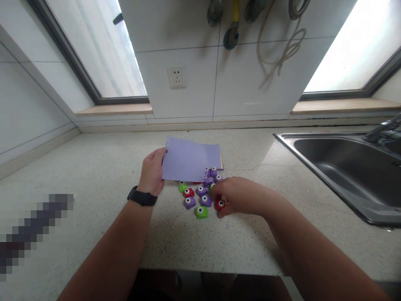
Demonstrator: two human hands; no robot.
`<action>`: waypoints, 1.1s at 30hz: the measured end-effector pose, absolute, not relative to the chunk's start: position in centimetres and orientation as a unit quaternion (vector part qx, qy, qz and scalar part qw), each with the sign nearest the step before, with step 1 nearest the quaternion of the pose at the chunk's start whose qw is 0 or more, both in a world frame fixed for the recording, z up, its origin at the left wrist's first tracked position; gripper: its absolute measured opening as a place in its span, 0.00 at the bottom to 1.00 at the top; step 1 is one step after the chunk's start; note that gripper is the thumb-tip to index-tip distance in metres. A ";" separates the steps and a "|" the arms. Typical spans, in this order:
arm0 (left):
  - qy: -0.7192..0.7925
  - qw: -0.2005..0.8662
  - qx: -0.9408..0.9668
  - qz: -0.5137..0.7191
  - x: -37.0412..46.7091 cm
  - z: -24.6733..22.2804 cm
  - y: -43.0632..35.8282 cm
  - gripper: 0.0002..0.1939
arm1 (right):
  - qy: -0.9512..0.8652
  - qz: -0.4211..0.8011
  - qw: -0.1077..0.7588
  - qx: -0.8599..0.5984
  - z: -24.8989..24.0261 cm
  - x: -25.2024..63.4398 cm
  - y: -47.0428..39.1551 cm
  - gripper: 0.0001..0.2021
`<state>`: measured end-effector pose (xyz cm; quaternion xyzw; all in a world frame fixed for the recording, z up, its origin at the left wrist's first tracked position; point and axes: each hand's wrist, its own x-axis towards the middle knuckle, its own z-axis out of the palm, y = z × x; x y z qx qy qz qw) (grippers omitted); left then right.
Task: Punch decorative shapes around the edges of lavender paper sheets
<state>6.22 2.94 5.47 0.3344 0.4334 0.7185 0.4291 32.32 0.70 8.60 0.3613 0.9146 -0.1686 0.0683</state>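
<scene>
Holding purple paper (pixel 184 161) with our left fingers (pixel 159 154), we gripped a red punch (pixel 220 203) with our right fingers (pixel 222 212).

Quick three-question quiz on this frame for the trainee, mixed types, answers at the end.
1. Which item is the left hand holding?
A) a red punch
B) a purple sheet
C) a cable
2. True or false: the sink lies to the right of the right hand.
3. Fill in: on the counter, the small punch closest to the front edge is ___ in colour.

Key: 1 B; 2 true; 3 green.
</scene>
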 end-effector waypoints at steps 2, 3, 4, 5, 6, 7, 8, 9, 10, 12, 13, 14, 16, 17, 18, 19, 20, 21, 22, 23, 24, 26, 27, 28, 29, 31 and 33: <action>0.431 0.432 0.335 0.718 6.3 5.6 2.9 0.10 | 0.920 -0.139 0.058 0.363 8.7 32.3 0.5 0.17; 0.428 0.434 0.336 0.718 6.4 5.6 2.8 0.10 | 0.922 -0.125 0.047 0.364 8.8 32.3 0.4 0.18; 0.425 0.438 0.336 0.718 6.4 5.6 2.8 0.10 | 0.923 -0.113 0.034 0.366 8.9 32.2 0.4 0.19; 0.420 0.442 0.336 0.718 6.4 5.7 2.8 0.10 | 0.924 -0.101 0.021 0.368 9.1 32.2 0.3 0.19; 0.415 0.445 0.337 0.718 6.5 5.7 2.7 0.10 | 0.924 -0.091 0.007 0.370 9.2 32.2 0.2 0.19; 0.410 0.448 0.339 0.719 6.5 5.7 2.7 0.10 | 0.924 -0.082 -0.009 0.372 9.2 32.1 0.2 0.18; 0.405 0.450 0.343 0.718 6.5 5.7 2.7 0.10 | 0.923 -0.075 -0.028 0.376 9.2 32.1 0.2 0.16; 0.401 0.451 0.348 0.718 6.6 5.6 2.6 0.10 | 0.921 -0.071 -0.048 0.381 9.2 32.0 0.2 0.14; 0.398 0.451 0.354 0.717 6.6 5.6 2.6 0.10 | 0.916 -0.069 -0.069 0.388 9.1 31.9 0.3 0.13; 0.393 0.449 0.365 0.714 6.7 5.6 2.5 0.10 | 0.896 -0.073 -0.112 0.424 8.7 31.7 0.5 0.11; 0.392 0.448 0.370 0.713 6.8 5.5 2.5 0.11 | 0.877 -0.079 -0.134 0.454 8.5 31.7 0.7 0.11; 0.391 0.447 0.374 0.712 6.8 5.5 2.4 0.11 | 0.854 -0.087 -0.158 0.488 8.2 31.6 0.9 0.12; 0.387 0.449 0.380 0.710 6.9 5.5 2.3 0.11 | 0.799 -0.126 -0.209 0.549 7.7 31.6 1.3 0.14; 0.384 0.451 0.383 0.709 6.9 5.5 2.2 0.12 | 0.777 -0.163 -0.235 0.561 7.5 31.6 1.6 0.14; 0.380 0.453 0.387 0.707 6.9 5.5 2.1 0.12 | 0.757 -0.216 -0.259 0.560 7.2 31.6 1.9 0.16; 0.376 0.456 0.390 0.706 6.9 5.5 2.1 0.12 | 0.738 -0.280 -0.276 0.548 7.0 31.6 2.1 0.18; 0.371 0.459 0.394 0.705 6.9 5.5 2.0 0.12 | 0.716 -0.346 -0.285 0.534 6.8 31.6 2.3 0.19; 0.365 0.462 0.398 0.703 6.9 5.5 2.0 0.12 | 0.697 -0.404 -0.291 0.517 6.7 31.5 2.4 0.18; 0.360 0.466 0.403 0.701 6.9 5.5 1.9 0.12 | 0.681 -0.449 -0.300 0.495 6.6 31.5 2.5 0.17; 0.354 0.470 0.408 0.698 7.0 5.5 1.9 0.12 | 0.666 -0.485 -0.310 0.473 6.6 31.4 2.6 0.15; 0.348 0.474 0.412 0.696 7.0 5.5 1.9 0.12 | 0.653 -0.513 -0.324 0.453 6.5 31.3 2.6 0.15; 0.337 0.488 0.409 0.694 7.0 5.6 1.7 0.13 | 0.626 -0.551 -0.358 0.421 6.5 31.2 2.6 0.14; 0.332 0.501 0.403 0.690 7.0 5.7 1.6 0.16 | 0.614 -0.563 -0.374 0.408 6.5 31.2 2.6 0.15; 0.328 0.518 0.395 0.684 7.0 5.9 1.5 0.19 | 0.607 -0.570 -0.389 0.394 6.4 31.3 2.7 0.14; 0.325 0.537 0.387 0.676 6.9 6.0 1.4 0.23 | 0.604 -0.574 -0.403 0.378 6.3 31.3 2.8 0.14; 0.323 0.565 0.370 0.663 6.7 6.4 1.2 0.28 | 0.601 -0.575 -0.435 0.345 6.1 31.5 3.1 0.12; 0.332 0.573 0.352 0.662 6.5 6.6 1.1 0.30 | 0.592 -0.573 -0.465 0.324 6.0 31.7 3.3 0.11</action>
